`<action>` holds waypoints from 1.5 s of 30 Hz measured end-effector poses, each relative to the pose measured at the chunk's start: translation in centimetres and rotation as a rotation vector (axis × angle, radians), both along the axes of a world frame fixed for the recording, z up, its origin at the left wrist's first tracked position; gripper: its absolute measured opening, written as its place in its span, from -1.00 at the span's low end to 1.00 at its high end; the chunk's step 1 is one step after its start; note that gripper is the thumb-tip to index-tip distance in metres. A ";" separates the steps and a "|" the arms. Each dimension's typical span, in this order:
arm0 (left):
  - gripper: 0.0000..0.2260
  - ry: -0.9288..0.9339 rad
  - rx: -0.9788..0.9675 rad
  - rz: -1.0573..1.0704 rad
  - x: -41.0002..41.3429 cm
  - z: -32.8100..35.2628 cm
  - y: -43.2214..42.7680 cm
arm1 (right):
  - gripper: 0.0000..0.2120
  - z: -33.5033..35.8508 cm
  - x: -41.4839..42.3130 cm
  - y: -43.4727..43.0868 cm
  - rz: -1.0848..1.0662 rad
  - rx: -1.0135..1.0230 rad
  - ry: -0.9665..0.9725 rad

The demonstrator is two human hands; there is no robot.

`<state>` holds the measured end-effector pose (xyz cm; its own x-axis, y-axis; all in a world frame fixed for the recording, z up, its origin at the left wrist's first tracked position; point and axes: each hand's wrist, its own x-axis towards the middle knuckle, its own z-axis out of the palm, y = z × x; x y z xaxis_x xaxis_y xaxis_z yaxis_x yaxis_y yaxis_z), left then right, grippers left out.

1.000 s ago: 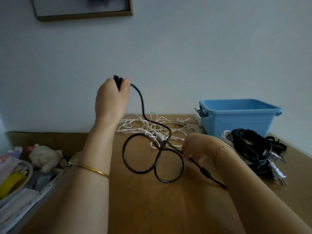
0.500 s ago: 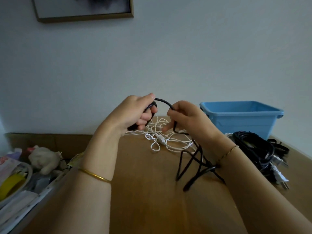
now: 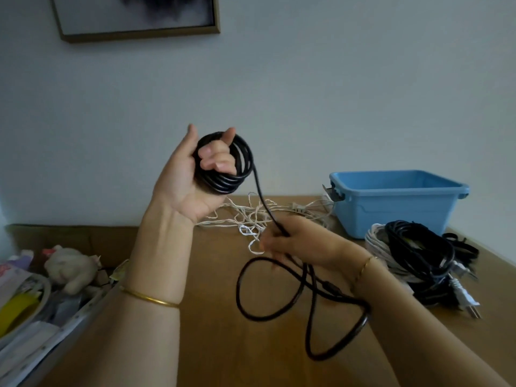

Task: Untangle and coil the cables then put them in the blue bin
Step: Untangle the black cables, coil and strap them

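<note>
Black power cable (image 3: pixel 223 183) is wound in several tight turns around the curled fingers of the left hand (image 3: pixel 183 188), which is raised palm-up above the bench (image 3: pixel 212 344); that grip holds the coil firmly. From the coil one strand runs down to the right hand (image 3: pixel 293 243), whose grip pinches it just over the bench, while the remaining slack lies in loose loops on the wood under the right wrist. A tangle of thin white wire (image 3: pixel 251 219) with a small plug lies behind the hands. The blue bin (image 3: pixel 391 210) stands at the far right against the wall, and just beside it sits a pile of coiled cables (image 3: pixel 418 247), black over white, with a grey plug (image 3: pixel 462 296) at the near side. Left of the bench, a plush toy (image 3: pixel 69 268) and printed packaging (image 3: pixel 14 277) lie crowded together, the print too blurred to read. The wall (image 3: pixel 335 93) is plain and pale, with a gold-framed picture (image 3: pixel 134 36) hanging above.
</note>
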<state>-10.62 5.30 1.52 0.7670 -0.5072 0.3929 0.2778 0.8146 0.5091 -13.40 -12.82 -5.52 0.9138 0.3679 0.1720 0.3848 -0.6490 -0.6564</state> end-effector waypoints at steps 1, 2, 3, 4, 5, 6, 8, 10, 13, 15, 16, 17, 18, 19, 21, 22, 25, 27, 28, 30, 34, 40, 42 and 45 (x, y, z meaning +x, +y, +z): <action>-0.60 0.003 -0.003 0.111 -0.1 0.0 -0.1 | -0.91 0.1 -0.2 0.6 0.040 -0.026 0.041; -0.61 0.008 -0.010 0.214 -0.1 -0.2 -0.3 | -0.91 0.3 -0.5 1.0 0.082 -0.035 0.089; -0.65 0.007 -0.011 0.306 0.1 -0.4 -0.5 | -0.89 0.6 -0.8 1.4 0.120 -0.030 0.141; -0.69 0.001 0.001 0.383 0.4 -0.7 -0.7 | -0.87 0.8 -1.1 1.6 0.147 -0.031 0.186; -0.74 -0.005 0.025 0.449 0.7 -1.0 -0.9 | -0.83 1.1 -1.4 1.7 0.172 -0.054 0.209; -0.76 -0.008 0.053 0.512 1.0 -1.3 -1.1 | -0.75 1.3 -1.6 1.7 0.194 -0.078 0.212; -0.74 -0.031 0.154 0.646 1.6 -2.0 -1.6 | -0.61 1.7 -1.8 1.6 0.232 -0.119 0.205; -0.76 -0.102 0.298 0.795 2.3 -2.8 -1.9 | -0.63 2.2 -1.6 1.1 0.239 -0.090 0.241; -0.75 -0.303 0.623 1.000 2.6 -3.8 -2.3 | -0.60 2.5 -1.3 0.5 0.276 0.124 0.300; -0.75 -0.488 0.917 1.110 2.4 -4.2 -2.8 | -0.41 2.5 -1.2 0.2 0.299 0.355 0.385; -0.77 -0.571 1.049 1.113 2.5 -4.2 -3.0 | -0.34 2.5 -1.2 0.1 0.320 0.441 0.409; -0.77 -0.594 1.165 1.056 2.5 -4.2 -3.2 | -0.30 2.6 -1.3 0.0 0.323 0.498 0.425; -0.75 -0.595 1.265 0.974 2.6 -4.1 -3.4 | -0.27 2.8 -1.3 -0.3 0.303 0.542 0.437; -0.74 -0.596 1.335 0.883 2.7 -4.2 -3.4 | -0.27 3.0 -1.1 -0.6 0.264 0.591 0.445; -0.77 -0.722 1.409 0.780 2.2 -4.4 -3.2 | -0.34 3.4 -0.7 -1.5 0.180 0.732 0.455; -0.75 -0.773 1.420 0.740 1.8 -4.4 -3.2 | -0.42 3.5 -0.5 -1.8 0.148 0.816 0.468; -0.73 -0.639 1.311 0.570 0.8 -4.2 -3.4 | -0.68 3.6 -0.7 -2.2 0.093 0.962 0.487; -0.65 -0.558 1.237 0.404 0.5 -4.1 -3.3 | -0.74 3.5 -0.7 -2.1 0.044 0.964 0.442; -0.60 -0.537 1.205 0.322 0.2 -3.9 -3.1 | -0.74 3.4 -0.7 -2.1 0.018 0.961 0.412; -0.54 -0.552 1.179 0.209 -0.1 -3.8 -2.6 | -0.73 3.4 -0.6 -2.0 -0.028 0.982 0.364; -0.61 -0.627 1.264 0.314 -0.4 -3.3 -2.2 | -0.71 3.4 -0.5 -2.5 -0.123 1.054 0.267; -0.73 -0.438 1.012 0.502 0.1 -2.8 -1.3 | -0.68 2.5 0.0 -3.0 -0.377 0.906 0.122; -0.74 -0.380 0.926 0.570 0.2 -2.4 -0.8 | -0.68 1.9 0.4 -3.3 -0.463 0.888 0.099; -0.74 -0.284 0.796 0.689 0.5 -1.9 -0.2 | -0.67 1.2 1.1 -3.8 -0.576 0.778 0.051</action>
